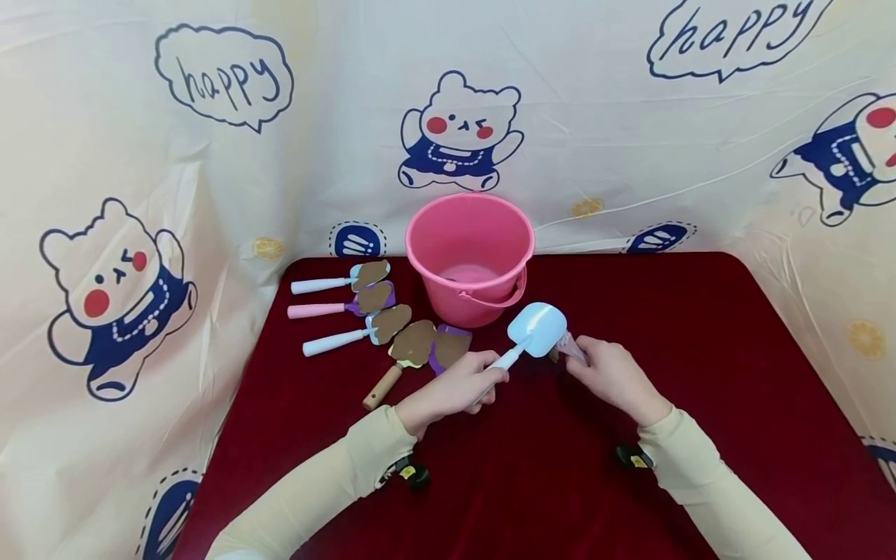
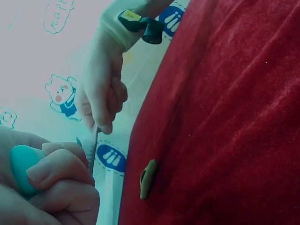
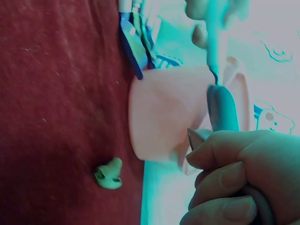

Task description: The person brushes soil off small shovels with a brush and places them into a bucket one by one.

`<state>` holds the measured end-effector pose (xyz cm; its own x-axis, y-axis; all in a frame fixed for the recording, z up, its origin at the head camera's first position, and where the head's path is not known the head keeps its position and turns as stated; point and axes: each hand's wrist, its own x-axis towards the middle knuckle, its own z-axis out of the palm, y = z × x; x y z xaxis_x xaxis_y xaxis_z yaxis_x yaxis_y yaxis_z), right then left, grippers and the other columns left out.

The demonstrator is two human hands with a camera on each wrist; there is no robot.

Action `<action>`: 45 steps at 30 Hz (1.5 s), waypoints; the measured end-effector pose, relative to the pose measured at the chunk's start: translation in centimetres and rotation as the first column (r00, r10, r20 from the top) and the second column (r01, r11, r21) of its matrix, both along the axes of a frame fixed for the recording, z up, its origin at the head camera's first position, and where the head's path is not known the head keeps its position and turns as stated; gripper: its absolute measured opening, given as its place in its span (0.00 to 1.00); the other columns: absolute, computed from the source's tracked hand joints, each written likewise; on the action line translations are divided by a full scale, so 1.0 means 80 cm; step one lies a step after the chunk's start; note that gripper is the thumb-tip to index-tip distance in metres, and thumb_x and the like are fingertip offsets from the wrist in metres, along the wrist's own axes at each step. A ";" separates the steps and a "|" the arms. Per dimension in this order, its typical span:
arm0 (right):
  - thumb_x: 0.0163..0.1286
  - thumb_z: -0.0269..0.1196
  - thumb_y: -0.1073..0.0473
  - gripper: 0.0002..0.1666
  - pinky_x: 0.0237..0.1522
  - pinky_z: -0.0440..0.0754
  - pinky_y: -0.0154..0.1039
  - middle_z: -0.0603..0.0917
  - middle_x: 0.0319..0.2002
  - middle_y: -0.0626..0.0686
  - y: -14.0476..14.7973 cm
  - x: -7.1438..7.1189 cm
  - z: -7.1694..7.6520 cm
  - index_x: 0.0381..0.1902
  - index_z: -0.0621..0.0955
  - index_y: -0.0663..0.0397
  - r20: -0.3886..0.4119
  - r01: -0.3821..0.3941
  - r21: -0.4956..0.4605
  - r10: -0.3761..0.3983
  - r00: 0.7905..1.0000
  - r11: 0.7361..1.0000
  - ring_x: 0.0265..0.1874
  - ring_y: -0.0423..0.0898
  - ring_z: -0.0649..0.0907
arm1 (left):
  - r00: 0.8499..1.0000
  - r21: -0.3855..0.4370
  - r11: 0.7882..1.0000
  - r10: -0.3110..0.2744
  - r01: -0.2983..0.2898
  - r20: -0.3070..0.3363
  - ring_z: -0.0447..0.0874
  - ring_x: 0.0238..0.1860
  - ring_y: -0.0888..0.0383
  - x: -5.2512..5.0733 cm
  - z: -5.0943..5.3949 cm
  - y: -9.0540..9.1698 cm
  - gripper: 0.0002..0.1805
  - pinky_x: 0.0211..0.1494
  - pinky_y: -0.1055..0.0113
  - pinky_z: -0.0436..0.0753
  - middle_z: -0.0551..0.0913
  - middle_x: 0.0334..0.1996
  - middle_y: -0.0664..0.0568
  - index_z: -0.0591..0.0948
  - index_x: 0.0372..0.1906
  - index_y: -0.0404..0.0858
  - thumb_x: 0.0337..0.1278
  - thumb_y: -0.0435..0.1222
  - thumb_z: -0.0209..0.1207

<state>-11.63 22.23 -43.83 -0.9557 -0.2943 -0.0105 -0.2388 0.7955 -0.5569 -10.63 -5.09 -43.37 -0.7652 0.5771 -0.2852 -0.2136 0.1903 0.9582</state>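
Note:
My left hand [image 1: 458,385] grips the handle of a light-blue toy shovel [image 1: 542,325], whose blade is raised over the table and points up to the right. My right hand [image 1: 619,379] holds a thin greyish-purple tool [image 1: 575,350] against or just behind the blade's right edge. In the left wrist view, this thin tool [image 2: 94,145] shows a toothed edge; its exact kind is unclear. A small brownish lump [image 3: 108,174] appears below the hands in the right wrist view; whether it lies on the cloth or is in the air, I cannot tell.
A pink bucket [image 1: 462,299] stands behind the hands, handle hanging in front. To its left lie several small shovels with brown matter on their blades, among them a wooden-handled one [image 1: 383,387] and a pink-handled one [image 1: 316,310]. Dark red cloth [image 1: 700,327] covers the table.

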 end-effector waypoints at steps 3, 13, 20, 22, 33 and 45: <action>0.70 0.60 0.62 0.10 0.19 0.68 0.35 0.69 0.17 0.44 -0.007 0.005 -0.006 0.28 0.73 0.51 0.009 -0.040 -0.002 0.040 0.999 0.999 0.15 0.39 0.69 | 1.000 -0.006 1.000 0.007 -0.007 0.010 0.54 0.14 0.65 -0.001 -0.003 0.000 0.11 0.16 0.73 0.56 0.64 0.16 0.55 0.71 0.44 0.27 0.75 0.34 0.50; 0.70 0.60 0.61 0.09 0.19 0.69 0.35 0.70 0.18 0.46 0.002 -0.004 0.002 0.29 0.74 0.53 0.005 -0.011 -0.002 0.011 1.000 1.000 0.15 0.40 0.70 | 1.000 -0.009 1.000 0.004 -0.004 0.005 0.55 0.15 0.65 0.000 -0.006 0.000 0.09 0.16 0.73 0.56 0.64 0.16 0.55 0.71 0.43 0.28 0.75 0.34 0.50; 0.72 0.59 0.61 0.08 0.20 0.69 0.36 0.70 0.19 0.46 -0.001 -0.007 -0.002 0.31 0.74 0.53 0.046 -0.051 0.007 0.050 0.998 0.999 0.16 0.40 0.69 | 1.000 -0.008 1.000 0.024 -0.024 -0.007 0.56 0.14 0.65 0.001 -0.004 0.001 0.09 0.16 0.73 0.57 0.65 0.15 0.55 0.72 0.42 0.30 0.75 0.34 0.50; 0.72 0.60 0.61 0.08 0.20 0.69 0.35 0.69 0.19 0.45 -0.007 -0.004 -0.005 0.31 0.74 0.52 0.061 -0.090 0.005 0.089 0.994 0.996 0.16 0.39 0.69 | 0.999 -0.005 0.999 0.032 -0.032 -0.005 0.56 0.13 0.65 0.001 -0.006 0.002 0.08 0.16 0.73 0.57 0.65 0.15 0.55 0.72 0.42 0.30 0.74 0.34 0.51; 0.71 0.60 0.62 0.09 0.21 0.69 0.36 0.71 0.19 0.47 -0.007 -0.006 0.001 0.29 0.74 0.53 -0.004 -0.025 0.009 0.025 1.000 1.000 0.16 0.41 0.70 | 1.000 0.005 1.000 0.021 -0.021 0.014 0.55 0.14 0.65 0.001 -0.007 0.001 0.08 0.15 0.73 0.56 0.65 0.15 0.55 0.73 0.43 0.30 0.74 0.34 0.50; 0.71 0.62 0.62 0.07 0.21 0.70 0.34 0.69 0.19 0.43 -0.018 -0.001 -0.013 0.31 0.76 0.51 -0.004 -0.104 -0.018 0.104 0.995 0.994 0.16 0.38 0.69 | 0.999 0.022 1.000 0.020 -0.021 0.030 0.55 0.15 0.65 0.003 -0.006 0.002 0.10 0.15 0.74 0.56 0.64 0.16 0.56 0.73 0.44 0.28 0.74 0.33 0.46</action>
<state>-11.69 20.77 -44.86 -0.9200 -0.3920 -0.0016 -0.3211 0.7559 -0.5705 -10.41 -4.95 -43.83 -0.7683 0.5679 -0.2953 -0.2456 0.1645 0.9553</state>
